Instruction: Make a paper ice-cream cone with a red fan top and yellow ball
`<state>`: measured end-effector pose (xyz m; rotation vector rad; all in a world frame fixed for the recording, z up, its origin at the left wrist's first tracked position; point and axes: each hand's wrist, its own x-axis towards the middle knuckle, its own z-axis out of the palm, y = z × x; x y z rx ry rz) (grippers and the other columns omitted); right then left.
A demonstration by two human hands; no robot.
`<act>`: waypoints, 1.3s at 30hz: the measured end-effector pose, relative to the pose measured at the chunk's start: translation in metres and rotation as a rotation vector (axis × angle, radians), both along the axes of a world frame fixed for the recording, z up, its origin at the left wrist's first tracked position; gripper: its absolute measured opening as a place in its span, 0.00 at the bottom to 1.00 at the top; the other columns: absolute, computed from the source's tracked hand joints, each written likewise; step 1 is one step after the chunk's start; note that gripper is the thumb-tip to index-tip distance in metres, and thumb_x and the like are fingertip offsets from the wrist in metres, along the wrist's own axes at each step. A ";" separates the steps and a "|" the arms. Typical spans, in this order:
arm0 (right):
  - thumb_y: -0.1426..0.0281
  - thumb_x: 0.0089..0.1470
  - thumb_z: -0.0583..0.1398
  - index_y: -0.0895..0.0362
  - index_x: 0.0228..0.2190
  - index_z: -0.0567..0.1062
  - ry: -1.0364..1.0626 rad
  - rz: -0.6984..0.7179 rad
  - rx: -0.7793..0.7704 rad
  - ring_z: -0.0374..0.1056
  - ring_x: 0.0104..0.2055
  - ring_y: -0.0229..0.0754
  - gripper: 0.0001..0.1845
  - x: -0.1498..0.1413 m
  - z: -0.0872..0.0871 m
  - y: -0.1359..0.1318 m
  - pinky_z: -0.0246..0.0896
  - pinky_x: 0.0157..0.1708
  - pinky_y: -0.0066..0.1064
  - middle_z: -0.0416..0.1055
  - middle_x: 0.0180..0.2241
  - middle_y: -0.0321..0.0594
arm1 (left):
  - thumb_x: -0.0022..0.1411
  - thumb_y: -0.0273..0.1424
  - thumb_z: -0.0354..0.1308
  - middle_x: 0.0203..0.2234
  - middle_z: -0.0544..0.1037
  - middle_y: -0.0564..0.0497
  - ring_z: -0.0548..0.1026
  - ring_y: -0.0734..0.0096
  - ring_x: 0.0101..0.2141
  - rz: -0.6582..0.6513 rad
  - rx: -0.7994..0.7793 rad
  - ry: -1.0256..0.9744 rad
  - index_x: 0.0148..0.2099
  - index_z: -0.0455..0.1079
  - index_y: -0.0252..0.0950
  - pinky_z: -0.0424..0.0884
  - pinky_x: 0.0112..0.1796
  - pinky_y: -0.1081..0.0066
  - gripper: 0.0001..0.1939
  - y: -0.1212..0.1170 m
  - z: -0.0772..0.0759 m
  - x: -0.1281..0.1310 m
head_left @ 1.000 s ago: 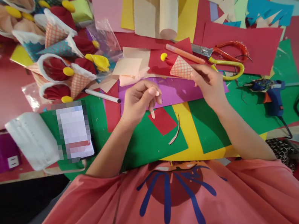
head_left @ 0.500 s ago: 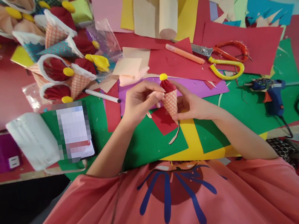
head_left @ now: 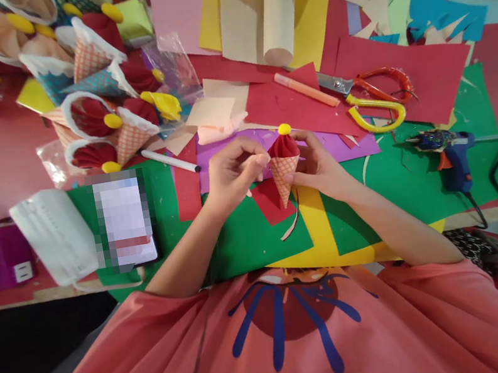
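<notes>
Orange and white checks cover the small cone, which we find between the two hands, tip downward, above a red scrap and the near edge of a purple sheet. Red filling rises from its mouth, topped by a yellow ball. Note the right hand: its thumb presses the cone's near face while the fingers close round the side and back, so the cone is firmly gripped. The left hand has thumb and forefinger drawn together just beside the rim; whether they touch the cone, or pinch some tiny piece, we cannot tell.

We judge the step in hand to be close attention to the rim, with the right hand serving as a holder and the left as the working hand. Comparing the piled cones at upper left, we see white edging there, but make out none on the held one. Edging the mouth would, in our view, call for a steady right grip, a slow turn of the cone and light fingertip pressure. Should glue be needed, the glue gun lies on the green sheet, well to the right.
</notes>
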<state>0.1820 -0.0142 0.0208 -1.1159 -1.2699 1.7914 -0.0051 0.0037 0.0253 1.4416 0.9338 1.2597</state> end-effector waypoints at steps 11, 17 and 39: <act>0.52 0.43 0.70 0.46 0.48 0.59 0.002 -0.010 0.028 0.76 0.42 0.44 0.37 0.000 -0.008 0.000 0.75 0.45 0.45 0.73 0.49 0.39 | 0.61 0.39 0.64 0.26 0.80 0.53 0.77 0.77 0.27 -0.036 0.173 0.086 0.34 0.77 0.39 0.73 0.29 0.75 0.10 0.002 -0.004 -0.001; 0.53 0.44 0.70 0.47 0.49 0.60 0.006 -0.007 0.036 0.76 0.44 0.45 0.36 -0.001 -0.008 0.001 0.75 0.46 0.44 0.72 0.51 0.40 | 0.58 0.39 0.68 0.31 0.81 0.52 0.79 0.72 0.33 0.009 0.243 0.124 0.40 0.78 0.42 0.76 0.36 0.71 0.09 0.004 -0.010 -0.002; 0.55 0.46 0.69 0.48 0.49 0.61 -0.033 0.026 0.082 0.77 0.45 0.46 0.34 -0.001 -0.009 0.000 0.76 0.46 0.45 0.72 0.53 0.43 | 0.58 0.36 0.67 0.33 0.78 0.50 0.77 0.72 0.35 -0.002 0.362 0.289 0.37 0.79 0.40 0.75 0.35 0.72 0.07 0.002 -0.012 -0.002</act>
